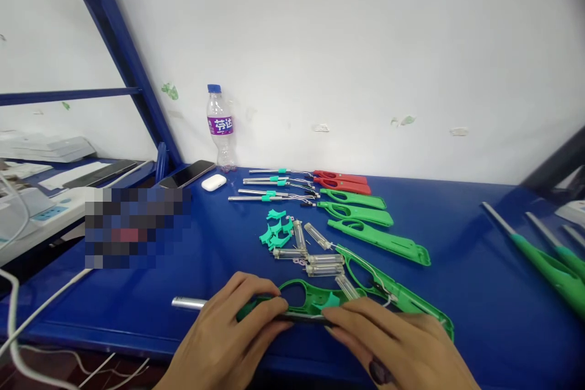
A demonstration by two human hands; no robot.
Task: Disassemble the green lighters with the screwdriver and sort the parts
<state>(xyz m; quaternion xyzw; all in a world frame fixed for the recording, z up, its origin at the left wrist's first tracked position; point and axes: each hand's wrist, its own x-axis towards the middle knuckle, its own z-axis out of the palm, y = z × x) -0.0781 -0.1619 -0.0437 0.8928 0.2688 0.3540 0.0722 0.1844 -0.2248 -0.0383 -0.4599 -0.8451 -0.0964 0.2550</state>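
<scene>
Near the table's front edge, both my hands grip one green lighter shell [299, 294], an open half with a looped handle. A teal trigger [329, 301] sits inside it, close to my right fingertips. My left hand [240, 323] is closed around its left part, and a silver lighter tube [188, 303] sticks out to the left. My right hand [388, 335] pinches the right part, with thumb and fingers on its near edge. A thin white wire and a dark strip run between my fingertips. Under my palms the shell is hidden.
Beyond my hands lie clear fuel tanks [325, 269], loose teal triggers [276, 233] and another green shell [411, 301]. Farther back are red shells [347, 186], more green ones and wired metal tubes [260, 198]. A bottle [222, 140] stands by the wall; long lighters [543, 268] lie right.
</scene>
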